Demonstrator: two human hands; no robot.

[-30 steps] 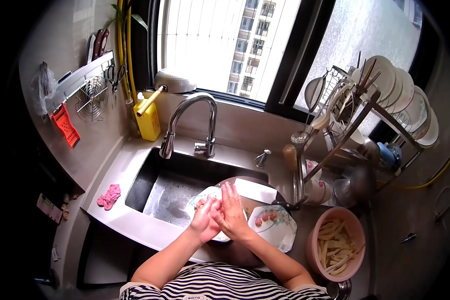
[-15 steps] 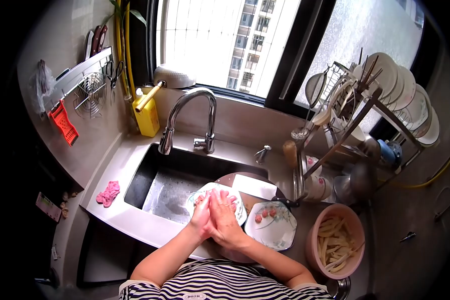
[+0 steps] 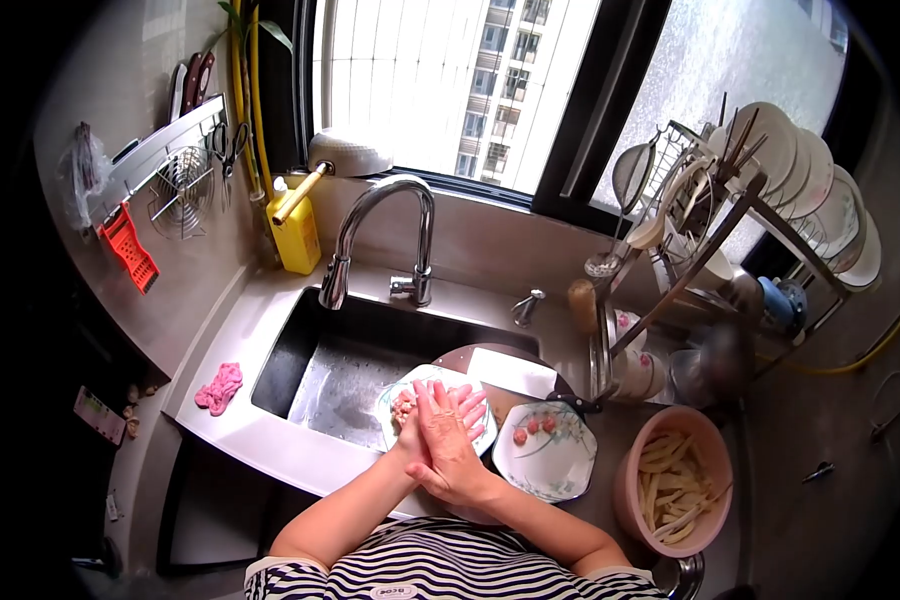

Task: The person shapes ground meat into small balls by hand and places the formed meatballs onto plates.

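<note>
Palm to palm, my right hand [image 3: 450, 452] lies over my left hand [image 3: 411, 438], with fingers stretched out. Whatever is between the palms is hidden. Below and behind them is a white plate [image 3: 425, 378] with a lump of minced meat [image 3: 402, 407], partly covered by the hands. A second white plate [image 3: 550, 468], with a leaf pattern, stands to the right and bears three small meatballs [image 3: 534, 431] near its far edge. Behind the plates, a cleaver [image 3: 510, 373] with a dark handle rests on a round brown board [image 3: 457, 356].
The sink [image 3: 330, 385] with a tall faucet [image 3: 425, 240] lies ahead. At right stand a pink bucket [image 3: 622, 490] of pale cut strips [image 3: 670, 490] and a dish rack [image 3: 705, 245]. A pink cloth [image 3: 218, 388] and a yellow bottle [image 3: 295, 235] are at left.
My hands have turned slightly against each other, and the fingers now spread more to the upper right. More of the minced meat shows on the plate. The view has shifted slightly.
</note>
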